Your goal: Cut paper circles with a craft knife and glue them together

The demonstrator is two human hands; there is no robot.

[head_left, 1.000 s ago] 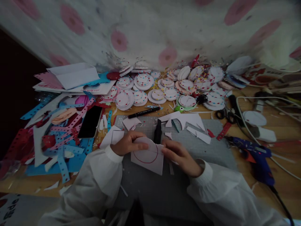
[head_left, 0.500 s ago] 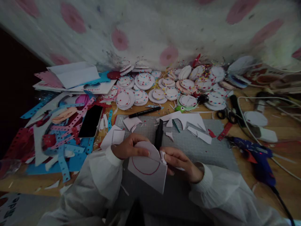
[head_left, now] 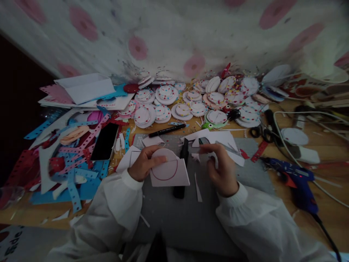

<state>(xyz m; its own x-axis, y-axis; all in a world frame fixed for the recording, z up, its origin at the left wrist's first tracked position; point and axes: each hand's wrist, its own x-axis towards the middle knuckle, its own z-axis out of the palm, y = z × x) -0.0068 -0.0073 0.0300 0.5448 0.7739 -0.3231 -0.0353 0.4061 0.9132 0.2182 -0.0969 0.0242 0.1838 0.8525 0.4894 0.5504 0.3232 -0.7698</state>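
My left hand [head_left: 145, 162] pinches a piece of white foam board [head_left: 171, 177] between thumb and fingers. One upper edge of the board is cut to a curve, and the rest of a dark red drawn circle shows on its flat face. My right hand [head_left: 222, 171] hovers over the mat, slightly blurred, index finger and thumb apart with nothing seen between them. Between the hands lies a long black tool [head_left: 179, 192], partly behind the board; its kind cannot be made out. A thin white offcut [head_left: 198, 187] rests on the grey cutting mat [head_left: 163, 218].
White scraps [head_left: 222, 140] and a black marker [head_left: 167, 130] lie beyond my hands. Several layered, dotted paper discs [head_left: 166, 94] line the back. To the left are a phone [head_left: 105, 141] and coloured strips [head_left: 72, 187]; to the right, scissors [head_left: 261, 133] and a blue glue gun [head_left: 301, 185].
My right hand has left the board, moving up and right. A thin white offcut now lies on the mat. My left hand has raised and turned the board so its lower edge is level.
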